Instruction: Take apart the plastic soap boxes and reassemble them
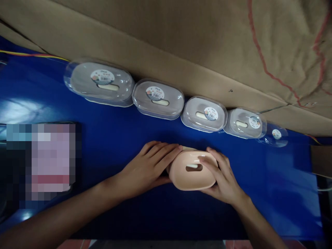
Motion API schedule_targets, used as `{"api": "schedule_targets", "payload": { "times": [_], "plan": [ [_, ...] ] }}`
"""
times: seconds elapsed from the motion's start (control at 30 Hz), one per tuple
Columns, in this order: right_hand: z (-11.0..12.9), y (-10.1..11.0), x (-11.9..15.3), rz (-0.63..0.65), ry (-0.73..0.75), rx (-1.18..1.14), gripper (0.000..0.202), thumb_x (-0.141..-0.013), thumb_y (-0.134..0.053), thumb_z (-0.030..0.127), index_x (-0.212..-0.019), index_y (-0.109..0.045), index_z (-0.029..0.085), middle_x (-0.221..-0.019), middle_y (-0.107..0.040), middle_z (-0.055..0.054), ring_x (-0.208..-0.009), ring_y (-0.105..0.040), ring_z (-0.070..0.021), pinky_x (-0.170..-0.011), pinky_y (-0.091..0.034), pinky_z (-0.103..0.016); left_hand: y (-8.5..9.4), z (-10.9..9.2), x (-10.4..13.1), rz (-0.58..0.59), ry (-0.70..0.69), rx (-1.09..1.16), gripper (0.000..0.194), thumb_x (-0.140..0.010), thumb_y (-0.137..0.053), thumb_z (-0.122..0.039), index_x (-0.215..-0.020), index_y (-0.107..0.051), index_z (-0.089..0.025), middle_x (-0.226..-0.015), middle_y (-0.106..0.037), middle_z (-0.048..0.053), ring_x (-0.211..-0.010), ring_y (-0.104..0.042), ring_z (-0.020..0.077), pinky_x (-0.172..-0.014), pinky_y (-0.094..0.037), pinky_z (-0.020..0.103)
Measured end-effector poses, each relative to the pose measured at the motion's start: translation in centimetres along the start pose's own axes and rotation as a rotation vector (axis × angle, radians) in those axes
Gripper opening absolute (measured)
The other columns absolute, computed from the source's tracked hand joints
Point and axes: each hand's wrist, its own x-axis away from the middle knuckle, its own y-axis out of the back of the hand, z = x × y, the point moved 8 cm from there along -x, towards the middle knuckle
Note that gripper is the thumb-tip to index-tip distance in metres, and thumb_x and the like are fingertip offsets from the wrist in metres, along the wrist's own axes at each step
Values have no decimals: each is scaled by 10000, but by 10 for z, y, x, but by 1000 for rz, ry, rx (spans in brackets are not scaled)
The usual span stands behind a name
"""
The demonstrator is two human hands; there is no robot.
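Left hand (153,164) and right hand (223,176) clasp a peach slotted oval box (194,181) in a two-sided grip, well in from the near edge of the blue desk (109,138); room separates it from four clear-covered boxes (158,108) lining the cardboard (166,45).

A single camera is riding on the person's head, looking forward and steeply down at the blue tabletop (114,145). The left hand (157,159) and right hand (220,173) are sitting just below centre, fairly near the lens, with forearms (75,209) running in from the bottom corners. Brown cardboard (155,38) is filling the top, its lower edge slanting down rightward. Slivers of tiled floor (77,244) are showing along the bottom edge.
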Motion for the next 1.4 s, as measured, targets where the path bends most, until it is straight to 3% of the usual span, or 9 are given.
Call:
{"api": "schedule_targets", "payload": {
  "times": [0.4, 0.73, 0.87, 1.03, 1.17, 1.4],
  "plan": [
    [8, -6, -3, -13, -43, 31, 801, -972, -747, 502, -1634, -419, 192, -1539, -501, -239, -1443, -530, -418, -1096, -523, -574, -1, 0, 1, 30, 18, -1, 796, -1011, -762, -428, -1627, -394, -85, -1462, -681, 211, -1342, -628, 371, -1172, -397, 520],
    [5, -7, -2, 7, -73, 17, 840, -960, -756, 492, -1667, -379, 237, -1562, -485, -219, -1453, -523, -424, -1119, -508, -582, -3, 2, 2, 38, 22, 33, 831, -1029, -710, -492, -1667, -348, -102, -1466, -670, 223, -1371, -605, 390, -1188, -403, 551],
    [7, -8, -3, 28, -54, 45, 813, -972, -747, 499, -1663, -385, 267, -1566, -469, -214, -1454, -511, -434, -1098, -514, -585, -2, -1, 2, 41, -17, 26, 857, -1006, -730, -572, -1636, -403, -92, -1502, -638, 245, -1365, -602, 408, -1175, -406, 573],
    [9, -8, -4, 36, -22, 48, 749, -970, -749, 481, -1619, -454, 252, -1572, -457, -212, -1457, -498, -432, -1104, -498, -586, -2, -4, 2, 44, -52, -4, 793, -1027, -725, -524, -1624, -422, -99, -1592, -568, 254, -1390, -583, 400, -1187, -373, 568],
    [8, -9, -3, 42, -19, 45, 739, -963, -763, 458, -1608, -475, 242, -1583, -448, -212, -1470, -485, -428, -1119, -486, -588, -2, -4, 3, 41, -42, 3, 719, -1060, -686, -478, -1626, -425, -120, -1580, -598, 216, -1385, -588, 377, -1193, -358, 549],
    [5, -11, -2, 47, -36, 36, 821, -972, -755, 474, -1678, -378, 288, -1593, -455, -209, -1473, -502, -449, -1114, -517, -639, -4, -2, 3, 39, -9, 12, 679, -1056, -693, -411, -1622, -437, -138, -1560, -619, 206, -1369, -614, 369, -1186, -387, 552]
  ]
}}
